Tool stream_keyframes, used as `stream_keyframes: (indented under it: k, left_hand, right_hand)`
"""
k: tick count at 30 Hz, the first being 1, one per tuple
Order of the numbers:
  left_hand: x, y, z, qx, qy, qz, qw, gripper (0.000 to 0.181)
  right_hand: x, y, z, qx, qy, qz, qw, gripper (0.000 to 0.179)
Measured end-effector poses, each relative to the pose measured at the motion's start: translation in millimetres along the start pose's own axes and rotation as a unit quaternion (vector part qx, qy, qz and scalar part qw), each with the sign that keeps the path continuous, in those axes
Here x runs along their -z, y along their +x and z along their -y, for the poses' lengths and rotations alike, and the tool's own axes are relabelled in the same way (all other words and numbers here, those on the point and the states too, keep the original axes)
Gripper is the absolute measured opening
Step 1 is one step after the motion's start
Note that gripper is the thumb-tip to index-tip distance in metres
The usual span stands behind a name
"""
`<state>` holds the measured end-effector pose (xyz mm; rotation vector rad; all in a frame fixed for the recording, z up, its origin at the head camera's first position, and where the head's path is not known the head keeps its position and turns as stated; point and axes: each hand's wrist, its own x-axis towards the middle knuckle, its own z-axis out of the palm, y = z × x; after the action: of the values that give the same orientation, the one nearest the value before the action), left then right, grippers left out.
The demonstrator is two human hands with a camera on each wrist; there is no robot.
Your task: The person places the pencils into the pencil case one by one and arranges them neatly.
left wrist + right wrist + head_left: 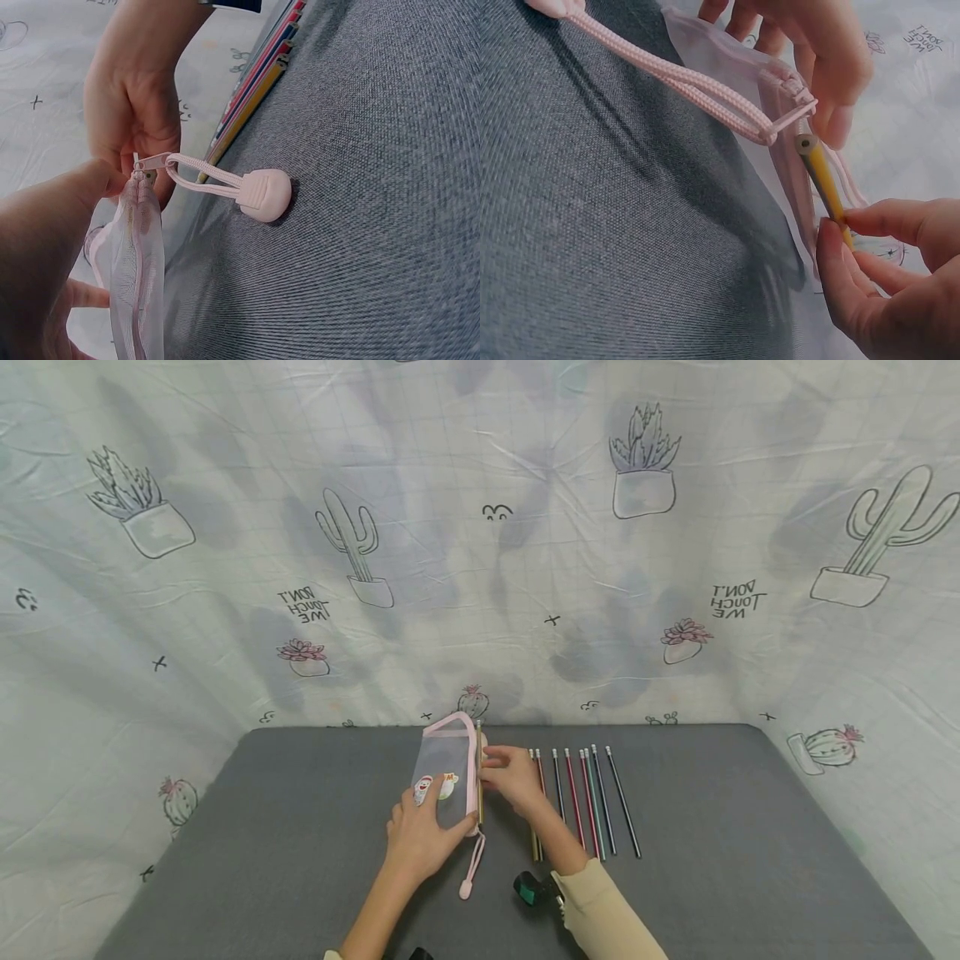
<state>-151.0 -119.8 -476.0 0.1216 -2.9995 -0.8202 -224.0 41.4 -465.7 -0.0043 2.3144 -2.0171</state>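
A see-through mesh pencil case (442, 745) with pink trim and two round stickers stands at mid-table. My left hand (420, 837) grips it, thumb at the near end of the zip and fingers spread over the mesh side. Along the zip opening lies a yellow pencil (825, 180), which my right hand (517, 781) pinches between thumb and fingertips. In the right wrist view, the pencil's flat unsharpened end points toward the zip slider, right beside the left thumb. A pink cord with a rounded zip pull (265, 196) hangs from the slider onto the table.
To the right, several pencils (588, 793) lie side by side on the grey table (315, 827), in gold, red, green and dark colours, with white erasers at the far ends. Behind the table hangs a cactus-print cloth (450, 568). A small black-and-green device (528, 888) shows by the right wrist.
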Motion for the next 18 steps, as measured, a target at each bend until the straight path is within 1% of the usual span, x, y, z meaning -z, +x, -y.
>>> stream_keyframes:
  k: [5, 9, 12, 18]
  left_hand:
    - [0.9, -0.4, 0.0, -0.002, -0.002, 0.001, 1.0, 0.088]
    - [1.1, -0.4, 0.0, -0.005, -0.003, -0.003, 1.0, 0.088]
    - [1.2, -0.3, 0.2, -0.007, -0.002, -0.006, 1.0, 0.087]
    - [1.7, -0.2, 0.1, -0.007, -0.004, -0.006, 1.0, 0.087]
  right_hand:
    - [-1.2, 1.3, -0.1, -0.009, 0.013, 0.002, 0.9999, 0.042]
    - [-1.7, 2.4, 0.2, -0.006, 0.026, 0.008, 0.9996, 0.041]
    - [-2.9, 3.0, -0.4, 0.0, 0.017, 0.012, 0.9998, 0.039]
    - [-7.6, 3.5, -2.5, 0.008, 0.022, 0.011, 0.9997, 0.039]
